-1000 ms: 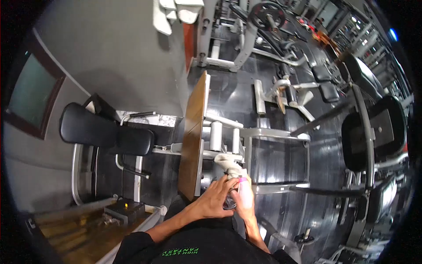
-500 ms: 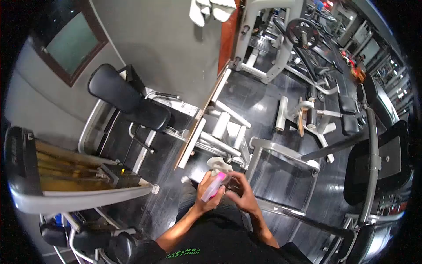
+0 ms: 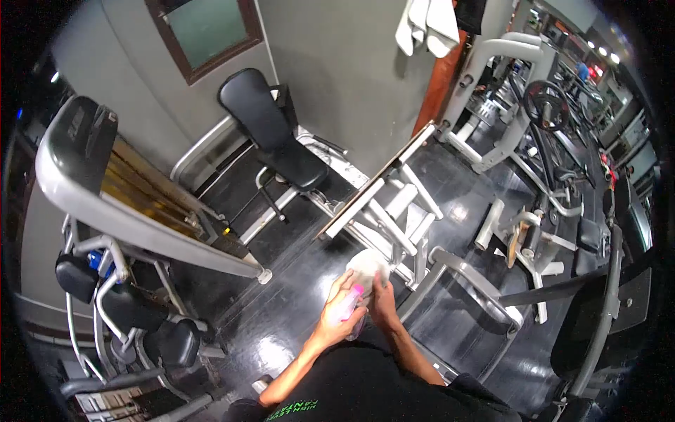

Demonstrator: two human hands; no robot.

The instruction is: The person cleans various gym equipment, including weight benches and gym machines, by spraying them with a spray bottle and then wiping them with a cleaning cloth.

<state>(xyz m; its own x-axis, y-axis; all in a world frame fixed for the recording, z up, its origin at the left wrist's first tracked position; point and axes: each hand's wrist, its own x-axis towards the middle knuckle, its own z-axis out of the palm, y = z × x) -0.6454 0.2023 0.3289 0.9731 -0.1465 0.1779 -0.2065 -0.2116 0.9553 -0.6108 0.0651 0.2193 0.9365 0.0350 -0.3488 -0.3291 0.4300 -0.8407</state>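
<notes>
A small translucent bottle with a bright pink top [image 3: 349, 302] is in my left hand [image 3: 332, 325], whose fingers are wrapped round it. Just beyond it, a whitish cloth [image 3: 368, 266] hangs between both hands. My right hand [image 3: 383, 302] has its fingers pressed against the cloth's right side. Part of the cloth is hidden behind the bottle and my left fingers. Both hands are close together in front of my black shirt.
A black padded seat machine [image 3: 264, 119] stands by the grey wall. A white-framed bench [image 3: 394, 204] is just ahead, a grey metal frame [image 3: 457, 257] to the right. White towels [image 3: 429, 24] hang on the wall. A tall weight machine [image 3: 140, 218] is at left.
The view has turned left, so the surroundings sit further right. My right hand has closed on the cloth, which now stands more upright beyond the bottle.
</notes>
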